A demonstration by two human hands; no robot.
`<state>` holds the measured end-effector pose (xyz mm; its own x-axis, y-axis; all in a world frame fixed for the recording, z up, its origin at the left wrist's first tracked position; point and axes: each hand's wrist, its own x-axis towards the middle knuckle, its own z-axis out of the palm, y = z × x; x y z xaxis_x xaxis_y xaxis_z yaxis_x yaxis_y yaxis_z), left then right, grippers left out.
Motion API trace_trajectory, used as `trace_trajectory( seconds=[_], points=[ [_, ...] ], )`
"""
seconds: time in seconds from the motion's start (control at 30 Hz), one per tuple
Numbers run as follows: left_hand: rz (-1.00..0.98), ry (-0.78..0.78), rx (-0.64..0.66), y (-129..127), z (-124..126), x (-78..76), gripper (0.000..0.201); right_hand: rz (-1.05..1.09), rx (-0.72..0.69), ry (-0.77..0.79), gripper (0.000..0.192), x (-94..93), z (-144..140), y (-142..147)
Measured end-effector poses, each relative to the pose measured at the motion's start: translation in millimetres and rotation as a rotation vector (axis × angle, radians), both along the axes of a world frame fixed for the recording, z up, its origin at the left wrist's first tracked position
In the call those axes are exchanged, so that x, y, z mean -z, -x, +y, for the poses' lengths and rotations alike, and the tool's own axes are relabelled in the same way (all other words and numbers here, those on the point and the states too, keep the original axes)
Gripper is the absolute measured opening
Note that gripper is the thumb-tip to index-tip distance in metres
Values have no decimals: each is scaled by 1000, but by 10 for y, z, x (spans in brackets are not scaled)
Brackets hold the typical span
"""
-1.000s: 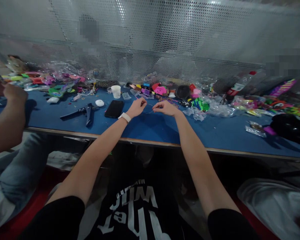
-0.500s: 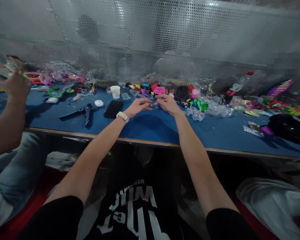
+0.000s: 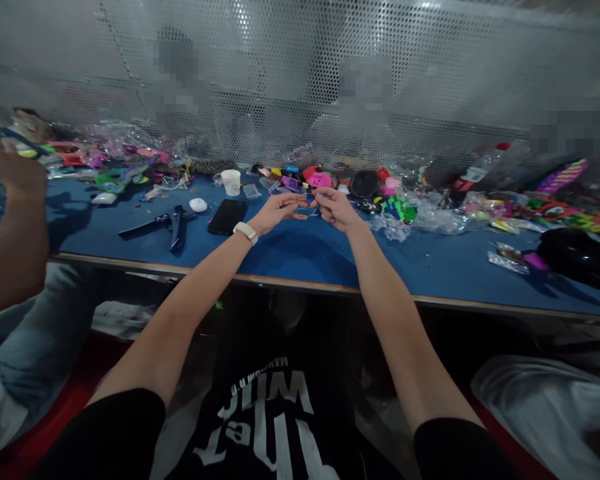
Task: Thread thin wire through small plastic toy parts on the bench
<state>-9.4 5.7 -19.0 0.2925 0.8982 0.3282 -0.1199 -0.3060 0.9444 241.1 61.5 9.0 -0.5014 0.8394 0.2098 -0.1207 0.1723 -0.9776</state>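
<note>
Near the middle of the frame the left hand [image 3: 276, 210] and the right hand [image 3: 333, 205] are held close together just above the blue worktop [image 3: 300, 257], each with thumb and forefinger pinched on an end of a thin wire or thread [image 3: 307, 211] that spans the small gap between them; the other fingers are loosely curled. The strand is too fine to tell whether anything is strung on it, so the work looks to be in its middle stage, with nothing finished lying in front of the hands.

Left of the left hand lie a black phone [image 3: 227, 217], a small white oval case [image 3: 198, 205], black pliers [image 3: 166, 225] and a white cup [image 3: 231, 183]. Along the back edge of the worktop, under the perforated screen [image 3: 300, 80], runs a litter of coloured plastic pieces [image 3: 320, 180] and clear bags [image 3: 430, 217], with a drinks bottle [image 3: 475, 172] toward the upper right and a black bag [image 3: 577, 257] at the right edge. At the far left a co-worker's hand [image 3: 13, 170] is raised over the same worktop
</note>
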Motion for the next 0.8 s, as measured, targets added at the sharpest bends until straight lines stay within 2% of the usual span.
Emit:
trace_trajectory(
  seconds=[0.13, 0.3, 0.4, 0.57, 0.8],
  points=[
    [4, 24, -40, -9, -8, -8, 30, 7, 57, 45, 44, 34, 3, 63],
    [-7, 85, -139, -16, 4, 12, 19, -4, 143, -1, 40, 58, 1, 119],
    [-6, 82, -129, -10, 14, 34, 15, 20, 180, -35, 45, 70, -2, 142],
    [4, -50, -106, -19, 49, 73, 19, 22, 205, -71, 63, 111, 17, 178],
    [-44, -20, -171, -48, 73, 92, 17, -130, 317, -376, 74, 168, 57, 193]
  ],
)
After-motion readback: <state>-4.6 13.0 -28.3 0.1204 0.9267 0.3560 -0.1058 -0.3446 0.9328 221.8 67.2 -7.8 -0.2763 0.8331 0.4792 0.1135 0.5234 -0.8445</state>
